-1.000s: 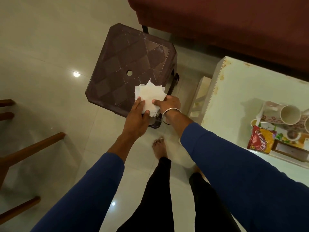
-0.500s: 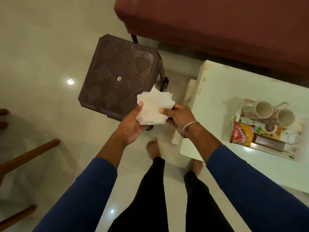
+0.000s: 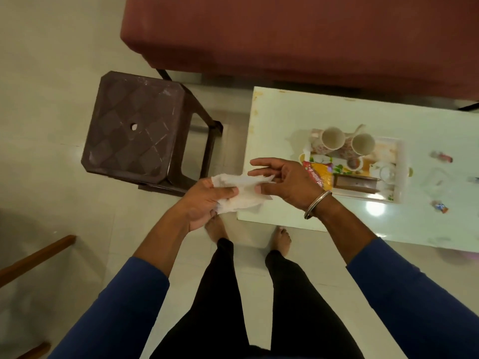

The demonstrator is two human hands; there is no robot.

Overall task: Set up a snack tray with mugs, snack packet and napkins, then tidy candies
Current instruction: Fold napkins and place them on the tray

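Napkins [image 3: 241,193], a crumpled white bunch, sit between both hands above the floor, just off the near left corner of the desk [image 3: 298,107]. Left hand [image 3: 204,203]: fingers closed around the bunch's left end, thumb pressed on top. Right hand [image 3: 282,182]: thumb and lower fingers pinch the right end, while the upper fingers are spread and off the paper; a metal bangle [image 3: 317,204] circles the wrist. How many napkins make up the bunch cannot be told. Tray [image 3: 399,172] rests on the desk, with two mugs [image 3: 344,142] standing together at its far edge. Snack packet [image 3: 318,174] lies at the tray's left end, its near portion hidden behind the right hand. Two wrapped candies [image 3: 440,207] lie on the desk right of the tray, blurred. Brown stool [image 3: 134,128] stands left of the desk, its seat bare.
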